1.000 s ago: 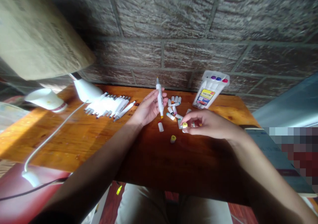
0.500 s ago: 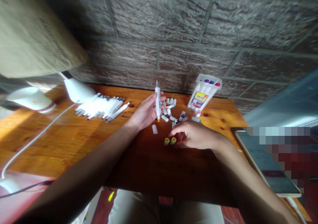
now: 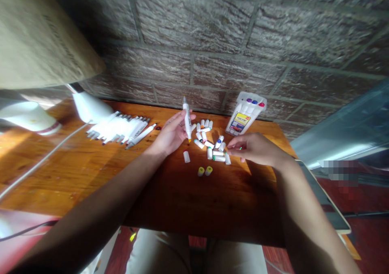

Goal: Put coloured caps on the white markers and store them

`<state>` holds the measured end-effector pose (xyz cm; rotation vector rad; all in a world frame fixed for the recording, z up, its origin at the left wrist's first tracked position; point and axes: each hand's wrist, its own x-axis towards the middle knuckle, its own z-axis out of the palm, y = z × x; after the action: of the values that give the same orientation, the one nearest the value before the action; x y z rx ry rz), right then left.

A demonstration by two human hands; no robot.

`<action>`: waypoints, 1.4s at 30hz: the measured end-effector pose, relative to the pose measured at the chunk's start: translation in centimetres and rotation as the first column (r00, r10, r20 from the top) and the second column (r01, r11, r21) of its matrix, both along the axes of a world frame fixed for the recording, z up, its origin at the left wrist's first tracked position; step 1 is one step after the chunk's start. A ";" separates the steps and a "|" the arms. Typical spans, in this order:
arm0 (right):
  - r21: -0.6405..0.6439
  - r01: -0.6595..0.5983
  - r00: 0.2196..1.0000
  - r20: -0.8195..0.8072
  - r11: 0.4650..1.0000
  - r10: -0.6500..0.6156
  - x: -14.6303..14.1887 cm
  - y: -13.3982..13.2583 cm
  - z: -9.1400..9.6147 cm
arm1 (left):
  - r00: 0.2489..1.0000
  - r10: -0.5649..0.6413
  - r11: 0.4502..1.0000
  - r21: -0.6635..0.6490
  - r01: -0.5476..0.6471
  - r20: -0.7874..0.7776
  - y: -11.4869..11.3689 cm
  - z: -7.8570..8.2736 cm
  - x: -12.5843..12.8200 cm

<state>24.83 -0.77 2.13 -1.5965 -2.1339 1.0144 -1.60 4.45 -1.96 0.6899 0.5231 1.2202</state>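
Note:
My left hand [image 3: 170, 135] holds a white marker [image 3: 187, 120] upright, its orange tip pointing down and both ends uncapped. My right hand [image 3: 253, 149] hovers over the right edge of a scatter of loose white caps [image 3: 209, 142] with coloured ends; its fingers are curled and pinched together near a green-ended cap [image 3: 219, 158]. Whether anything is in them I cannot make out. Two yellow-topped caps [image 3: 204, 171] stand side by side in front of the scatter, and a single white cap [image 3: 186, 156] lies to their left.
A row of white markers [image 3: 121, 129] lies at the table's back left beside a white desk lamp [image 3: 88, 105] and its cable. A marker pack [image 3: 246, 114] leans on the brick wall. A tablet [image 3: 322, 197] lies at the wooden table's [image 3: 91, 172] right edge.
My right hand set a yellow cap beside the other one, then moved back and right to the cap scatter. My left hand kept the marker upright.

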 end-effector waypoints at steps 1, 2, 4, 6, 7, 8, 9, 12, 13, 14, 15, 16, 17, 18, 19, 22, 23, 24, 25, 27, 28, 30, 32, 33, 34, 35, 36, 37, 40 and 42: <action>0.048 -0.033 0.999 -0.007 0.998 0.034 -0.3 0.0 -0.1 | 1.000 0.003 1.000 -0.004 -0.003 0.004 0.0 0.1 0.0; 0.092 -0.066 0.998 -0.007 0.994 0.067 -0.6 0.0 -0.2 | 1.000 0.005 1.000 -0.009 -0.005 0.005 0.0 0.2 0.0; 0.134 -0.110 0.994 0.017 0.985 0.108 -1.0 0.1 -0.4 | 1.000 0.017 1.000 -0.018 -0.017 0.014 0.1 0.5 -0.2; 0.120 -0.127 0.991 0.055 0.985 0.121 -1.3 0.2 -0.7 | 0.999 0.037 0.999 -0.027 -0.036 0.039 0.2 1.0 -0.5; 0.110 -0.128 0.990 0.068 0.986 0.121 -1.3 0.2 -0.9 | 0.997 0.046 0.999 -0.031 -0.045 0.058 0.3 1.2 -0.7; 0.099 -0.133 0.989 0.078 0.986 0.126 -1.4 0.3 -1.0 | 0.996 0.056 0.998 -0.034 -0.054 0.075 0.4 1.4 -0.8; 0.088 -0.145 0.987 0.086 0.986 0.137 -1.5 0.3 -1.1 | 0.994 0.066 0.997 -0.037 -0.063 0.087 0.4 1.6 -1.0; 0.062 -0.205 0.974 0.113 0.977 0.197 -1.9 0.3 -1.2 | 0.993 0.085 0.996 -0.044 -0.082 0.083 0.5 1.7 -1.1; 0.057 -0.221 0.969 0.121 0.974 0.213 -2.1 0.2 -1.2 | 0.993 0.086 0.996 -0.042 -0.083 0.075 0.5 1.6 -1.1; 0.053 -0.232 0.966 0.130 0.971 0.224 -2.2 0.2 -1.1 | 0.994 0.086 0.996 -0.038 -0.084 0.069 0.5 1.6 -1.0; 0.054 -0.231 0.966 0.134 0.971 0.222 -2.2 0.2 -1.0 | 0.994 0.085 0.996 -0.033 -0.083 0.065 0.5 1.5 -0.9; 0.065 -0.223 0.968 0.132 0.973 0.213 -2.2 0.1 -0.9 | 0.995 0.082 0.996 -0.027 -0.080 0.064 0.5 1.4 -0.9; 0.087 -0.211 0.972 0.120 0.974 0.200 -2.0 0.1 -0.7 | 0.995 0.078 0.997 -0.022 -0.077 0.067 0.5 1.3 -0.9; 0.115 -0.197 0.978 0.096 0.974 0.186 -1.7 0.0 -0.5 | 0.995 0.075 0.997 -0.020 -0.074 0.073 0.5 1.2 -0.8; 0.143 -0.179 0.983 0.057 0.973 0.172 -1.4 0.0 -0.3 | 0.994 0.071 0.997 -0.019 -0.069 0.080 0.5 1.2 -0.8; 0.137 -0.129 0.984 -0.104 0.982 0.144 -0.4 -0.3 0.3 | 0.995 0.057 0.998 -0.015 -0.056 0.087 0.5 1.2 -0.8; 0.084 -0.128 0.979 -0.147 0.988 0.139 -0.2 -0.4 0.5 | 0.995 0.054 0.998 -0.015 -0.053 0.084 0.5 1.2 -0.8; 0.020 -0.137 0.975 -0.175 0.990 0.139 0.0 -0.6 0.6 | 0.995 0.051 0.999 -0.016 -0.050 0.080 0.4 1.2 -0.8; -0.038 -0.160 0.972 -0.183 0.986 0.150 0.0 -0.7 0.7 | 0.996 0.049 0.999 -0.018 -0.047 0.078 0.4 1.3 -0.8; -0.099 -0.207 0.971 -0.145 0.973 0.191 -0.4 -1.0 0.9 | 0.996 0.047 0.999 -0.023 -0.045 0.076 0.3 1.3 -0.7; -0.099 -0.224 0.971 -0.112 0.970 0.213 -0.7 -1.1 1.0 | 0.996 0.047 0.999 -0.026 -0.046 0.074 0.3 1.4 -0.7; -0.077 -0.255 0.967 -0.053 0.964 0.251 -1.5 -1.3 1.1 | 0.996 0.057 0.998 -0.032 -0.055 0.063 0.2 1.5 -0.6; -0.067 -0.285 0.959 -0.032 0.956 0.283 -2.2 -1.4 1.0 | 0.997 0.067 0.997 -0.041 -0.065 0.047 0.2 1.5 -0.6; -0.067 -0.304 0.953 -0.031 0.950 0.302 -2.4 -1.4 1.0 | 0.997 0.068 0.997 -0.044 -0.067 0.042 0.2 1.5 -0.6; -0.064 -0.322 0.947 -0.031 0.945 0.320 -2.7 -1.4 1.0 | 0.997 0.066 0.997 -0.044 -0.065 0.040 0.3 1.4 -0.6; -0.056 -0.337 0.941 -0.027 0.940 0.336 -2.8 -1.4 0.9 | 0.997 0.062 0.997 -0.042 -0.061 0.041 0.3 1.4 -0.6; -0.044 -0.352 0.936 -0.020 0.935 0.351 -2.9 -1.4 0.8 | 0.997 0.057 0.998 -0.038 -0.055 0.044 0.3 1.4 -0.6; -0.033 -0.365 0.931 -0.009 0.930 0.365 -3.1 -1.4 0.7 | 0.997 0.054 0.998 -0.033 -0.052 0.049 0.3 1.4 -0.6; -0.013 -0.391 0.920 0.025 0.920 0.391 -3.4 -1.5 0.3 | 0.997 0.055 0.998 -0.032 -0.053 0.055 0.2 1.4 -0.5; -0.012 -0.396 0.917 0.040 0.918 0.396 -3.6 -1.5 0.0 | 0.997 0.057 0.998 -0.041 -0.055 0.044 0.2 1.4 -0.5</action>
<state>21.24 -2.28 2.13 -1.2156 -2.5503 1.1056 -2.14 4.64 -0.61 0.6167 0.5306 1.2715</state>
